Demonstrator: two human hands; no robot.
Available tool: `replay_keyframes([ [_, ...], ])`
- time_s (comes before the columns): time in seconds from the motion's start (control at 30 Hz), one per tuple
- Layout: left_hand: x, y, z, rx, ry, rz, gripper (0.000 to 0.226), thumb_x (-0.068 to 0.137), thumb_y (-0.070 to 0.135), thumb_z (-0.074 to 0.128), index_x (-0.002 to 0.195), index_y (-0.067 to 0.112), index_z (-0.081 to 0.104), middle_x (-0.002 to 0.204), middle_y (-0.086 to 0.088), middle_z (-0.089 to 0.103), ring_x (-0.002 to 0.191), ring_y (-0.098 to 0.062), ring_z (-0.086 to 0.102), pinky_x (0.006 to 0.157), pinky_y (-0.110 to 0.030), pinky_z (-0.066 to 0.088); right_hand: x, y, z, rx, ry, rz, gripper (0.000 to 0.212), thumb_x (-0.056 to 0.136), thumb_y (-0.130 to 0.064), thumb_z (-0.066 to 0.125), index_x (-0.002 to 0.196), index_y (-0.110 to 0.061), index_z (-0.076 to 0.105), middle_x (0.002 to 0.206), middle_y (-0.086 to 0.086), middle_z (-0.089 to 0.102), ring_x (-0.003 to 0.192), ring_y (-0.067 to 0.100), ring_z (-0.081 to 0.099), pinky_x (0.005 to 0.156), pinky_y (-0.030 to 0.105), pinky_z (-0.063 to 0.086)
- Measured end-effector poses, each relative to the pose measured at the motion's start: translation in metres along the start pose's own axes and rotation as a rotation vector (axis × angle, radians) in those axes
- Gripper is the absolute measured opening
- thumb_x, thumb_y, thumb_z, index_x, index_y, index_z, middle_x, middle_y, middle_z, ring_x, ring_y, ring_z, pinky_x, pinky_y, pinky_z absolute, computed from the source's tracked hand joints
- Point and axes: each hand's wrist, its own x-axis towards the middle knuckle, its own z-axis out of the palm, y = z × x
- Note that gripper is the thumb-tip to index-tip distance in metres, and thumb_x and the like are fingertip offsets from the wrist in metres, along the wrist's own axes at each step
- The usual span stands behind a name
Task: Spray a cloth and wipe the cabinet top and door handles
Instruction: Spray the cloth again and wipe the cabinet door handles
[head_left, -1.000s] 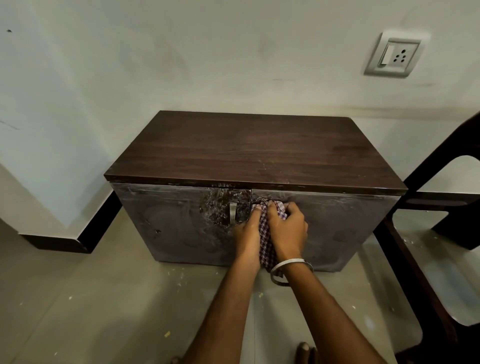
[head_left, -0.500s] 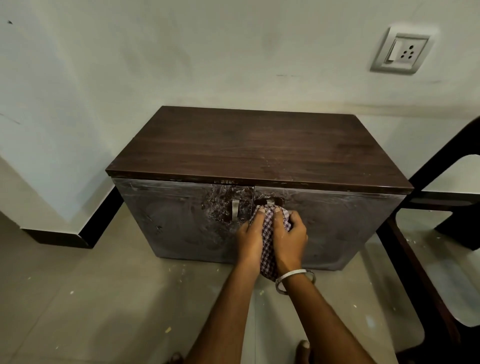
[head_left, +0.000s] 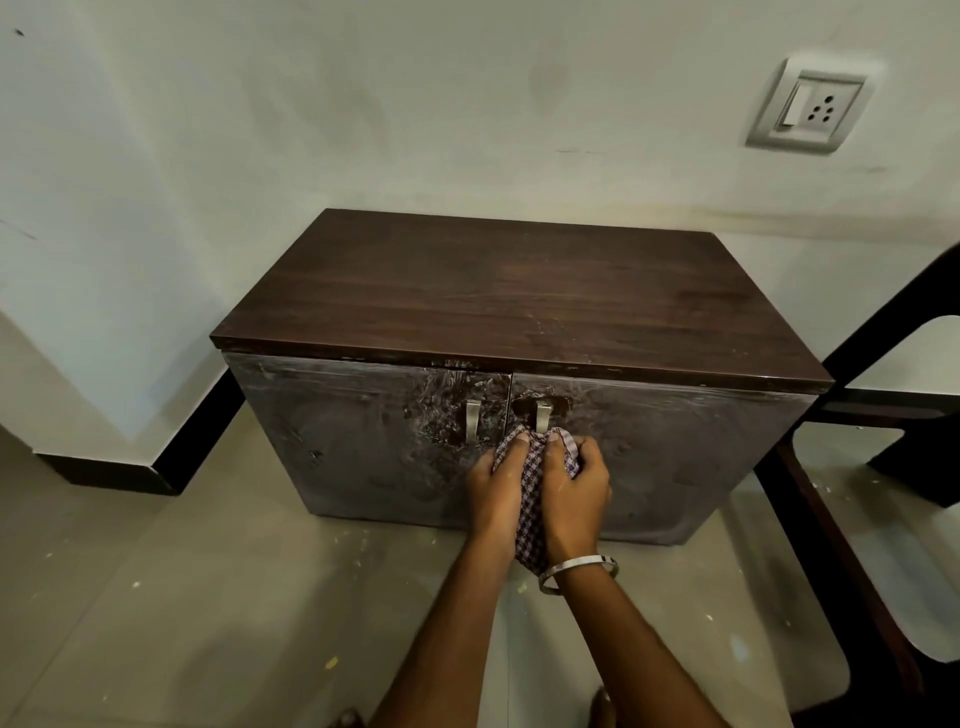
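A low cabinet with a dark wood top (head_left: 519, 296) and two smeared grey doors stands against the wall. Two metal handles sit at the middle seam: the left handle (head_left: 472, 422) is fully exposed, and the right handle (head_left: 543, 415) shows only its upper part. A checked cloth (head_left: 531, 499) is bunched around the lower end of the right handle. My left hand (head_left: 496, 483) and my right hand (head_left: 576, 491) both grip the cloth, side by side. No spray bottle is in view.
A dark wooden furniture frame (head_left: 852, 525) stands close to the cabinet's right side. A wall socket (head_left: 810, 109) is mounted above right. A black skirting (head_left: 202, 431) runs along the wall on the left. The tiled floor (head_left: 208, 597) carries paint specks.
Both hands have slid the cloth down the right handle, uncovering its top. The view has shifted slightly.
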Motion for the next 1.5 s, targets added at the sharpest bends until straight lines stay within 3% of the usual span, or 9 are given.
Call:
replay_keyframes([
  [0.2, 0.005, -0.011, -0.003, 0.0, -0.016, 0.056, 0.026, 0.087, 0.037, 0.065, 0.1, 0.016, 0.072, 0.094, -0.003, 0.075, 0.088, -0.019, 0.072, 0.078, -0.034, 0.058, -0.002, 0.011, 0.003, 0.015, 0.02, -0.01, 0.012, 0.096, -0.021, 0.056, 0.098, -0.011, 0.061, 0.087, -0.002, 0.066, 0.081, 0.005, 0.062, 0.069, 0.013, 0.049],
  [0.4, 0.012, -0.012, 0.002, 0.084, 0.107, 0.037, 0.025, 0.089, 0.031, 0.064, 0.1, 0.009, 0.07, 0.094, -0.005, 0.074, 0.082, -0.016, 0.07, 0.07, -0.028, 0.057, 0.008, 0.025, 0.01, 0.02, 0.036, 0.184, 0.009, 0.093, -0.02, 0.06, 0.095, -0.011, 0.061, 0.091, 0.007, 0.067, 0.087, 0.022, 0.065, 0.076, 0.032, 0.052],
  [0.5, 0.012, -0.009, 0.002, 0.096, 0.128, 0.03, 0.023, 0.089, 0.03, 0.064, 0.097, 0.009, 0.07, 0.092, -0.005, 0.073, 0.078, -0.014, 0.068, 0.067, -0.026, 0.055, 0.011, 0.025, 0.011, 0.02, 0.037, 0.224, 0.008, 0.092, -0.019, 0.06, 0.095, -0.011, 0.061, 0.091, 0.006, 0.067, 0.087, 0.022, 0.065, 0.077, 0.034, 0.052],
  [0.7, 0.013, -0.01, -0.01, 0.019, -0.036, -0.025, 0.021, 0.087, 0.027, 0.065, 0.101, 0.012, 0.07, 0.094, -0.008, 0.075, 0.085, -0.023, 0.072, 0.073, -0.033, 0.058, 0.002, 0.021, 0.007, 0.084, -0.013, 0.182, 0.006, 0.09, -0.012, 0.061, 0.095, -0.012, 0.058, 0.089, 0.005, 0.066, 0.082, 0.017, 0.063, 0.077, 0.032, 0.051],
  [0.9, 0.021, -0.013, -0.003, 0.162, 0.069, -0.038, 0.025, 0.087, 0.028, 0.064, 0.102, 0.008, 0.07, 0.096, -0.008, 0.074, 0.086, -0.022, 0.07, 0.081, -0.038, 0.057, 0.017, 0.027, 0.014, 0.011, -0.014, 0.328, 0.009, 0.089, -0.011, 0.062, 0.095, -0.008, 0.056, 0.096, 0.014, 0.065, 0.089, 0.027, 0.063, 0.083, 0.039, 0.051],
  [1.03, 0.02, -0.013, -0.006, 0.244, 0.113, -0.065, 0.032, 0.088, 0.031, 0.063, 0.103, 0.004, 0.069, 0.1, -0.01, 0.072, 0.087, -0.024, 0.068, 0.07, -0.03, 0.054, 0.02, 0.029, 0.014, 0.004, -0.074, 0.429, 0.008, 0.089, -0.01, 0.062, 0.093, -0.006, 0.058, 0.096, 0.018, 0.067, 0.093, 0.031, 0.064, 0.089, 0.043, 0.052],
  [1.13, 0.009, -0.013, -0.012, 0.255, 0.122, -0.057, 0.028, 0.088, 0.029, 0.062, 0.101, 0.005, 0.069, 0.097, -0.01, 0.072, 0.082, -0.021, 0.068, 0.063, -0.026, 0.051, 0.006, 0.026, 0.011, 0.007, -0.082, 0.437, 0.005, 0.091, -0.012, 0.061, 0.089, -0.011, 0.056, 0.088, 0.011, 0.065, 0.087, 0.027, 0.063, 0.084, 0.041, 0.052],
  [1.33, -0.012, -0.001, -0.024, 0.217, 0.082, 0.036, 0.02, 0.088, 0.028, 0.061, 0.099, 0.013, 0.07, 0.09, -0.004, 0.073, 0.079, -0.019, 0.07, 0.069, -0.031, 0.057, -0.023, 0.01, 0.008, 0.021, -0.022, 0.266, 0.009, 0.092, -0.015, 0.059, 0.097, -0.008, 0.058, 0.081, 0.0, 0.063, 0.073, 0.015, 0.06, 0.064, 0.026, 0.046],
  [1.5, -0.017, 0.019, -0.028, 0.193, 0.07, 0.124, 0.008, 0.087, 0.027, 0.062, 0.086, 0.021, 0.067, 0.087, 0.001, 0.072, 0.08, -0.017, 0.07, 0.074, -0.034, 0.058, -0.029, -0.013, 0.014, 0.048, -0.012, 0.141, 0.01, 0.092, -0.015, 0.06, 0.101, -0.012, 0.058, 0.09, 0.002, 0.063, 0.083, 0.016, 0.06, 0.066, 0.018, 0.044],
])
